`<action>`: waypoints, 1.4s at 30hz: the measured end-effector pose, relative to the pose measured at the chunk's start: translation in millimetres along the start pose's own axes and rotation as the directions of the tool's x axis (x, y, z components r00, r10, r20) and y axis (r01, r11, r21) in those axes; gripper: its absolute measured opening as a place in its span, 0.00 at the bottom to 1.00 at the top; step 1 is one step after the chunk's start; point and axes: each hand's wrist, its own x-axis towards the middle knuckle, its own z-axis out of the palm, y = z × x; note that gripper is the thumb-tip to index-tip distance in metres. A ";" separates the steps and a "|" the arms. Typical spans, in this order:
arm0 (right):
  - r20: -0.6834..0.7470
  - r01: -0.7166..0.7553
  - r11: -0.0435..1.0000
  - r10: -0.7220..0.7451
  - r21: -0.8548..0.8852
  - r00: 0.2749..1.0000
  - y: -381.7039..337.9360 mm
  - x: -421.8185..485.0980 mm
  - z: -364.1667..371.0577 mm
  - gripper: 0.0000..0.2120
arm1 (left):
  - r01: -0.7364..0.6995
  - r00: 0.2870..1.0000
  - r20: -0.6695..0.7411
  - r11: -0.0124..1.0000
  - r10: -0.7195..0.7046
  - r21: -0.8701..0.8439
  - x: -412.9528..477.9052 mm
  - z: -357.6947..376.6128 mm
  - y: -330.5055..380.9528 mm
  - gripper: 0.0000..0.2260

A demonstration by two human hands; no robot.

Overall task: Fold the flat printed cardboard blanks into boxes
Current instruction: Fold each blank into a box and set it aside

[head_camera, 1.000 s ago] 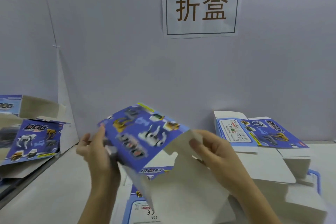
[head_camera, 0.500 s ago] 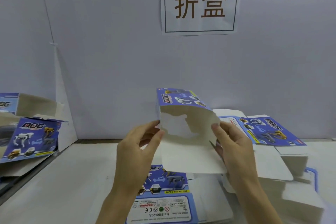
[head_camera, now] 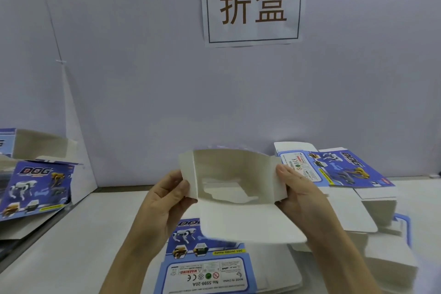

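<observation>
Nearest the viewer, a flat printed blank point(head_camera: 207, 267) lies on the white table point(head_camera: 71, 258), its warning label and "DOG" artwork upside down to the camera. Above it, both hands hold a half-opened box point(head_camera: 229, 174) in the air with its open mouth facing the camera, so the plain white inside shows. The left hand point(head_camera: 164, 203) grips the box's left side flap, thumb on the front and fingers behind. The right hand point(head_camera: 300, 196) grips the right side flap the same way. A broad white flap point(head_camera: 248, 222) hangs forward from the bottom edge, over the lying blank. Behind the right hand, a stack of flat blanks point(head_camera: 346, 169) rests on the table, printed side up. At the far left lie more printed boxes point(head_camera: 35, 186), one leaning. On the pale wall point(head_camera: 143, 79) behind hangs a paper sign point(head_camera: 253, 2) with two brown characters.
</observation>
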 end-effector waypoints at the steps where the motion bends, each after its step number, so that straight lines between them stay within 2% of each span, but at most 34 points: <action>1: -0.009 -0.004 0.997 0.005 0.074 1.000 -0.2 0.6 1.7 0.13 | 0.015 1.000 0.028 0.999 -0.014 -0.037 -0.8 0.0 -0.2 0.11; 3: -0.082 0.066 0.994 -0.059 0.092 0.995 1.0 0.6 2.6 0.10 | 0.050 0.997 0.066 0.998 -0.047 -0.046 -2.9 3.6 4.4 0.08; 4: -0.099 0.122 0.991 -0.117 0.056 0.988 1.3 -1.3 3.6 0.09 | 0.077 0.995 0.072 0.996 -0.074 -0.038 -3.7 5.0 7.2 0.13; 5: -0.083 0.180 0.984 -0.180 -0.004 0.980 1.5 -3.6 4.4 0.09 | 0.124 0.991 0.056 0.992 -0.122 -0.034 -3.5 3.9 8.6 0.22; 7: -0.001 0.277 0.949 -0.280 -0.147 0.960 -0.4 -7.8 6.2 0.09 | 0.276 0.960 -0.052 0.961 -0.275 0.015 -3.1 1.3 13.3 0.34; 9: 0.100 0.299 0.936 -0.285 -0.184 0.953 -4.6 -11.5 7.4 0.09 | 0.426 0.901 -0.117 0.903 -0.418 0.050 -2.6 -2.0 14.3 0.36; 12: 0.219 0.244 0.946 -0.197 -0.213 0.956 -9.8 -13.1 10.0 0.10 | 0.466 0.878 -0.063 0.877 -0.475 -0.118 -1.5 -1.6 12.9 0.30; 14: 0.156 0.262 0.949 -0.235 -0.178 0.959 -7.1 -11.2 12.8 0.05 | 0.366 0.916 -0.073 0.898 -0.394 -0.244 -0.5 2.7 14.5 0.21; 15: 0.059 0.269 0.958 -0.264 -0.100 0.963 -3.6 -8.5 12.6 0.05 | 0.276 0.942 -0.101 0.911 -0.320 -0.307 0.5 4.2 15.3 0.18; 17: -0.178 0.229 0.968 -0.208 0.107 0.962 0.8 -2.2 9.9 0.10 | 0.087 0.969 -0.179 0.917 -0.168 -0.390 2.1 6.9 17.5 0.17; 18: -0.240 0.187 0.970 -0.147 0.155 0.960 2.0 -0.3 8.3 0.14 | 0.002 0.971 -0.219 0.914 -0.100 -0.406 1.9 8.9 19.1 0.16; 20: -0.244 0.071 0.996 -0.054 0.061 0.968 3.0 0.5 7.0 0.20 | -0.138 0.948 -0.317 0.905 0.003 -0.403 -1.0 15.0 19.7 0.18; 22: -0.206 0.037 0.982 -0.075 -0.183 0.976 8.8 0.5 6.2 0.18 | -0.219 0.903 -0.427 0.907 0.050 -0.358 -4.9 24.1 20.4 0.28; 24: -0.207 0.117 0.868 -0.243 -0.482 0.948 14.5 -0.1 6.2 0.10 | -0.250 0.879 -0.471 0.908 0.068 -0.336 -7.7 33.1 19.9 0.34; 26: -0.232 0.170 0.715 -0.428 -0.678 0.874 18.3 0.3 6.9 0.06 | -0.280 0.869 -0.484 0.907 0.100 -0.315 -9.8 42.5 18.7 0.34; 29: -0.268 0.104 0.568 -0.532 -0.817 0.804 22.5 0.0 4.4 0.06 | -0.345 0.830 -0.528 0.910 0.181 -0.229 -15.2 61.7 15.2 0.30; 32: -0.175 0.096 0.378 -0.621 -0.921 0.764 29.0 -4.4 6.2 0.14 | -0.360 0.808 -0.536 0.926 0.246 -0.118 -20.0 82.1 2.4 0.41; 34: -0.105 0.151 0.315 -0.666 -0.937 0.739 28.4 -6.8 10.0 0.16 | -0.349 0.794 -0.551 0.934 0.257 -0.068 -21.0 87.3 -3.7 0.42; 35: -0.133 0.184 0.396 -0.649 -0.900 0.749 26.0 -5.6 8.5 0.14 | -0.342 0.787 -0.567 0.937 0.242 -0.074 -20.2 86.3 -3.4 0.42; 36: -0.185 0.230 0.562 -0.585 -0.795 0.790 20.8 -4.7 9.3 0.12 | -0.338 0.780 -0.589 0.934 0.212 -0.112 -18.5 82.0 -1.8 0.42; 37: -0.218 0.268 0.757 -0.474 -0.596 0.853 15.2 -3.0 9.9 0.11 | -0.334 0.777 -0.607 0.926 0.166 -0.176 -16.7 75.5 1.5 0.41; 38: -0.222 0.259 0.902 -0.347 -0.345 0.911 9.6 -2.5 10.1 0.13 | -0.326 0.784 -0.611 0.911 0.110 -0.254 -14.9 68.3 5.5 0.36; 39: -0.192 0.222 0.970 -0.237 -0.098 0.952 5.2 -2.4 9.6 0.13 | -0.304 0.806 -0.589 0.893 0.056 -0.332 -13.4 61.9 8.1 0.31; 40: -0.150 0.171 0.978 -0.153 0.117 0.977 0.9 -5.0 9.7 0.14 | -0.265 0.840 -0.543 0.882 0.012 -0.391 -12.2 57.2 8.9 0.24; 42: -0.012 0.011 0.916 -0.007 0.401 1.000 -1.6 -9.0 11.0 0.15 | -0.189 0.883 -0.468 0.877 -0.045 -0.441 -11.4 55.4 5.3 0.17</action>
